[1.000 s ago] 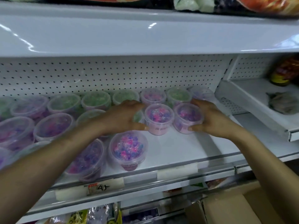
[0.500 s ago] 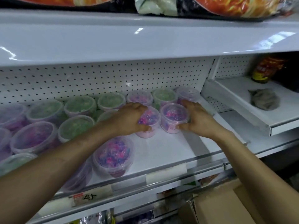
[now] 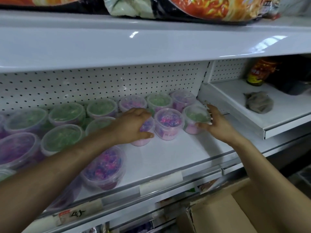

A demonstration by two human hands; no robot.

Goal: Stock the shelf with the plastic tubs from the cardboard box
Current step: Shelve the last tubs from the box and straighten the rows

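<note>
Clear plastic tubs with pink-purple or green contents stand in rows on the white shelf [image 3: 170, 158]. My left hand [image 3: 133, 125] curls over the top of a pink tub [image 3: 144, 133] in the second row. Just to its right a pink-purple tub [image 3: 168, 123] stands free. My right hand [image 3: 217, 126] holds a green-topped tub [image 3: 193, 118] at the row's right end, thumb low on its side and fingers along its right wall. Part of the cardboard box [image 3: 239, 211] shows at the bottom right, its inside hidden.
Several more tubs fill the shelf's left side; one pink-purple tub [image 3: 104, 167] stands near the front rail. Noodle packs [image 3: 210, 7] lie on the shelf above. To the right, a higher shelf carries a grey cloth [image 3: 259, 103] and a jar [image 3: 255, 76].
My right hand has left the pink-purple tub and now holds a green-topped tub to its right. My left hand stays on its pink tub. The view has shifted right and down.
</note>
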